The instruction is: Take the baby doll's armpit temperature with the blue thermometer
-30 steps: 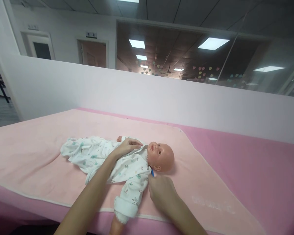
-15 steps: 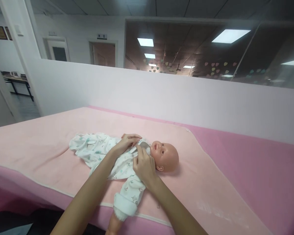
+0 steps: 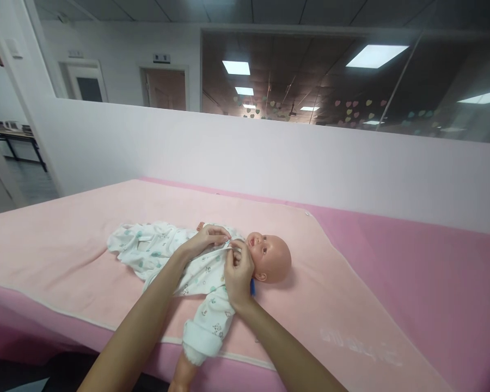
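Observation:
A baby doll (image 3: 275,258) lies on its back on a pale pink blanket (image 3: 330,305), its head to the right. It wears a white printed baby top (image 3: 206,272) and white printed trousers (image 3: 141,247). My left hand (image 3: 208,239) pinches the top's edge near the neckline at the chest. Close beside it, my right hand (image 3: 240,269) is closed on the same front edge just under the doll's chin, lifting the cloth slightly. The fingertips of both hands nearly meet. A small blue bit (image 3: 252,287) shows beside my right wrist. The doll's near arm reaches toward the table edge, its cuff folded back.
The blanket covers a bright pink surface (image 3: 445,261). A low white wall (image 3: 269,158) runs along the far side, with a large window (image 3: 310,81) above it. A desk (image 3: 14,136) stands beyond the opening at far left.
My right hand has turned and closed its fingers on the top's edge, drawing the cloth up taut. My left hand stays at the chest, and the view has shifted slightly.

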`<state>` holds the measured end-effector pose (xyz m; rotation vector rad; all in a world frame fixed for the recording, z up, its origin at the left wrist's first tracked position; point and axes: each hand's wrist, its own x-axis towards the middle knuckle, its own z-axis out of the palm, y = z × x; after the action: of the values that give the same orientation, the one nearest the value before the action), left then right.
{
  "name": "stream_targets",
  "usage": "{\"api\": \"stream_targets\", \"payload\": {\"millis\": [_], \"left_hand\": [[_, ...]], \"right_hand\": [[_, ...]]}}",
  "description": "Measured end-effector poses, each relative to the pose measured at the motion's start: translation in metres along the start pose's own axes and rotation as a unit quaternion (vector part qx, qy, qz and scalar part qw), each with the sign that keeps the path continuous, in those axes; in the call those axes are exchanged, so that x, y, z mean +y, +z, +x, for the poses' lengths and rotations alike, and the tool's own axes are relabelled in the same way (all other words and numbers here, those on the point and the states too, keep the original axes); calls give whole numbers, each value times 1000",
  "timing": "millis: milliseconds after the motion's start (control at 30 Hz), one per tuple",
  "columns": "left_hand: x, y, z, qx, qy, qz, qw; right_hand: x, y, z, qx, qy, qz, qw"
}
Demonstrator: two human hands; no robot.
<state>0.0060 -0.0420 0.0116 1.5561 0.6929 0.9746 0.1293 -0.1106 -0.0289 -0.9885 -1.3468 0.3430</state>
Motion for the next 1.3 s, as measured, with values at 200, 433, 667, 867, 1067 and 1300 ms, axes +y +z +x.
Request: {"api": "stream_targets", "payload": {"millis": [200, 433, 667, 867, 1067, 1300], "left_hand": [[0, 1, -1, -24, -5, -12, 1000], [0, 0, 0, -45, 1, -13, 999], [1, -2, -1, -59, 23, 37, 997], [7, -2, -6, -98, 14, 82, 992], [3, -2, -4, -65, 3, 86, 994], [2, -3, -2, -71, 7, 65, 995]], "right_hand": [[-4, -2, 0, 23, -28, 5, 999], [-5, -2, 2, -2, -41, -11, 999], [-3, -3, 2, -21, -19, -40, 999], [-5, -4, 2, -20, -6, -55, 998], [-6, -5, 2, -46, -26, -82, 995], [-10, -7, 4, -76, -19, -105, 991]]}}
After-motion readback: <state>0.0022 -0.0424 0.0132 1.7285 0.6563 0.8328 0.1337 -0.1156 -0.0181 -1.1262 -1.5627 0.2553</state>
